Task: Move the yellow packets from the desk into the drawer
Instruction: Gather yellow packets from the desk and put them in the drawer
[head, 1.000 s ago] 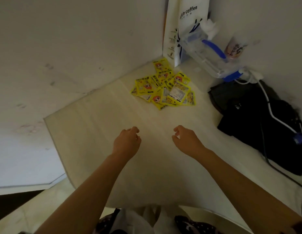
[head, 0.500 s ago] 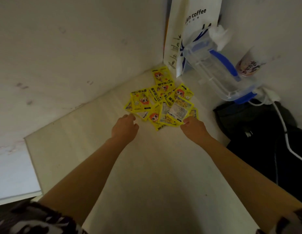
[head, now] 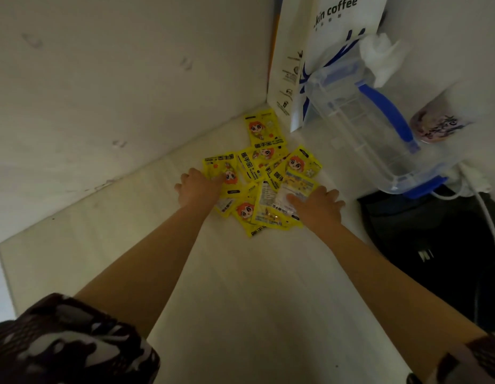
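You are gathering: both your left hand [head: 197, 187] and right hand [head: 317, 203] lie spread-fingered on the yellow packets [head: 264, 178], so next scoop them together.

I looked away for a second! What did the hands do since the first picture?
Both hands reached forward across the desk to the yellow packets. The left hand now rests on the pile's left side, the right hand on its right side. No packet has been lifted. The pile, paper bag and clear box stayed put.
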`<state>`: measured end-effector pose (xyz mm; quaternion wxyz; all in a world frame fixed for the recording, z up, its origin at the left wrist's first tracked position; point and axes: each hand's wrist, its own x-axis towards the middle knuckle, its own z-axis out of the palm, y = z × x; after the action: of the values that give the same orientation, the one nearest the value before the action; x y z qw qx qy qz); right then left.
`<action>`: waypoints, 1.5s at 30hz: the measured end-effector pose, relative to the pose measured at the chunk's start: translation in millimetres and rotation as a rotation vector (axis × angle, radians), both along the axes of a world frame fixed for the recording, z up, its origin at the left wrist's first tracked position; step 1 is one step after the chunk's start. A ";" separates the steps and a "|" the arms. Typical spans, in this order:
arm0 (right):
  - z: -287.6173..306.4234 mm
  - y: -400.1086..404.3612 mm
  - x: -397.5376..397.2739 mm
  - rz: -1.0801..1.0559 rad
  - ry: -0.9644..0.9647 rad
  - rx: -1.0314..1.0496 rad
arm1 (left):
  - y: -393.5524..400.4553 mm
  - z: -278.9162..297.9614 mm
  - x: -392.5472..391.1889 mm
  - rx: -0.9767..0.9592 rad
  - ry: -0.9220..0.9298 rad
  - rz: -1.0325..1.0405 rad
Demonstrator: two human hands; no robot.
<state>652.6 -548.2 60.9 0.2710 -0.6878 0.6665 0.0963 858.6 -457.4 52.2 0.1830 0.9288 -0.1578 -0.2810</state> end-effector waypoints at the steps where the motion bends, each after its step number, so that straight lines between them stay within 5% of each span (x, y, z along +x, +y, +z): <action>1: -0.7 -1.2 3.1 -0.003 -0.008 -0.013 | -4.5 0.8 -1.2 0.032 -0.017 -0.003; 7: -1.5 -8.9 12.7 -0.010 -0.081 -0.068 | -15.7 -2.4 -0.8 0.106 -0.059 -0.022; 15: -1.1 -9.2 8.2 -0.129 -0.467 -0.005 | -3.1 7.4 8.4 -0.081 0.112 0.083; 23: 11.3 -7.3 -23.4 0.014 -0.474 0.056 | 35.7 20.3 27.9 -0.241 0.263 0.005; 33: 21.3 -26.3 -54.3 0.585 -0.171 0.017 | 31.5 30.9 38.0 0.153 -0.174 -0.812; 41: 1.3 -37.6 -32.0 0.804 0.023 -0.093 | 8.2 8.7 36.5 0.139 -0.182 -1.112; 45: -2.2 -33.2 -33.9 0.812 0.089 -0.085 | 12.6 5.4 39.7 0.157 -0.226 -1.071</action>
<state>618.7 -581.4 58.7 0.1532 -0.9007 0.3555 0.1975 898.3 -444.8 57.6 -0.0733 0.7537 -0.6056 -0.2444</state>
